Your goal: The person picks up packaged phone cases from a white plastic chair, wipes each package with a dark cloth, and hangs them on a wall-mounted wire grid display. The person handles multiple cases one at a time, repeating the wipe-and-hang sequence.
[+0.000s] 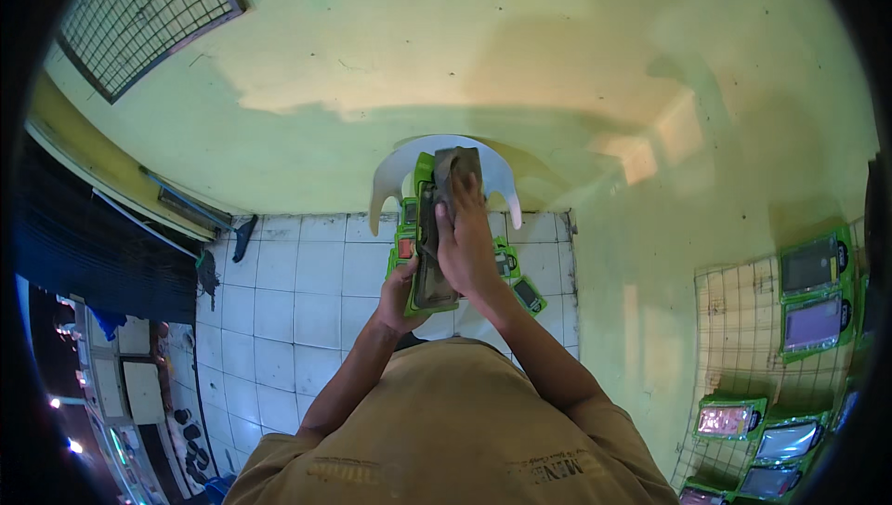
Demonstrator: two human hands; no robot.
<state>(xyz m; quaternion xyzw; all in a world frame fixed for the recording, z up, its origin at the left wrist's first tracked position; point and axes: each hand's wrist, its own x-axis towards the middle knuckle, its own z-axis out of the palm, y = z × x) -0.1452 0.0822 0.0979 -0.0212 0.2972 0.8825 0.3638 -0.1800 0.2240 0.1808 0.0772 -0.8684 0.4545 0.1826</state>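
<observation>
My left hand (398, 295) grips the lower left edge of a tall green-edged package (427, 293) with a dark front, held upright before my chest. Over the package's upper part, my right hand (467, 249) presses a grey-brown cloth (455, 163), its fingers pointing up along the cloth. The cloth and fingers hide much of the package's face, and what is inside cannot be made out. Beyond them is a white plastic chair (386, 180). Green packages show around my hands, among them one with an orange-red front (406, 248) and a dark one (529, 294).
A yellow-green wall (557, 59) rises behind the chair, above a white tiled floor (269, 291). At the right, several green-edged packages (811, 266) hang on a wire grid (739, 319). A dark shutter (102, 236) and a dark object on the floor (243, 237) are at the left.
</observation>
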